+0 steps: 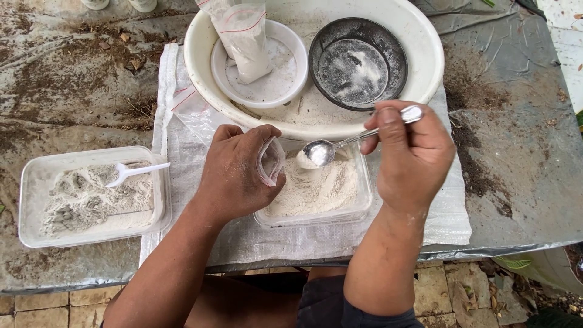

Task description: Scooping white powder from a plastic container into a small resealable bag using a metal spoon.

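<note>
Spoon (331, 147) pinched in right hand (413, 158) nears bag (271, 161) gripped by left hand (237, 173), basin (200, 54) just behind.

the surface (516, 140) is a grey sheet-covered top, creased and smeared with brown dirt and bits of dry leaf. a white woven sack cloth (452, 215) is spread on it under both hands, reaching down to the surface's near edge. on that cloth, directly beneath the right hand (413, 158) and just right of the left hand (237, 173), sits a clear plastic tray (364, 203) of pale powder. beyond both hands a large white basin (419, 42) rests on the cloth's far part. well to the left of the left hand, off the cloth, a second clear tray (27, 206) of powder sits on the bare sheet.
</note>
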